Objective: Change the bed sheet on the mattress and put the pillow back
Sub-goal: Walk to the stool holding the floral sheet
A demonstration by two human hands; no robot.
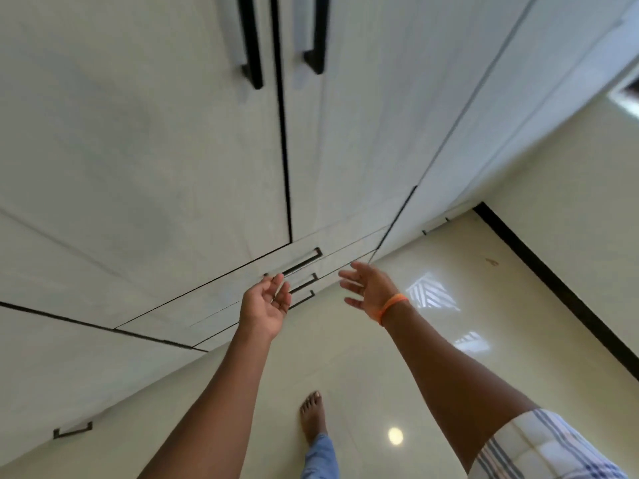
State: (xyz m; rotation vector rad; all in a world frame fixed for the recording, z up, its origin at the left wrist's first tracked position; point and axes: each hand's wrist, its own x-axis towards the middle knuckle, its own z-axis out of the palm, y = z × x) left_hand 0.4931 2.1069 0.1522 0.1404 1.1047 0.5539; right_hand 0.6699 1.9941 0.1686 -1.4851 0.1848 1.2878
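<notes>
Both hands are reaching fwd toward the wardrobe (173,150), empty. Left hand (264,307) is hanging palm-up w/ fingers (281,292) loosely curled, grasping nothing, just in front of the drawer handles (301,264). Right hand (370,288), w/ an orange wristband (390,305), is spreading its fingers wide, also released, nr the drawer edge. Judging by the pose, the person is probably going for a drawer, maybe to fetch a fresh sheet, since the hands are lining up w/ the low handles, not the tall door handles (252,43) above. Bed sheet, mattress & pillow are not in view, so can't tell where they are lying. One bare foot (313,414) is standing on the glossy floor (449,375), close to the cabinet base.
</notes>
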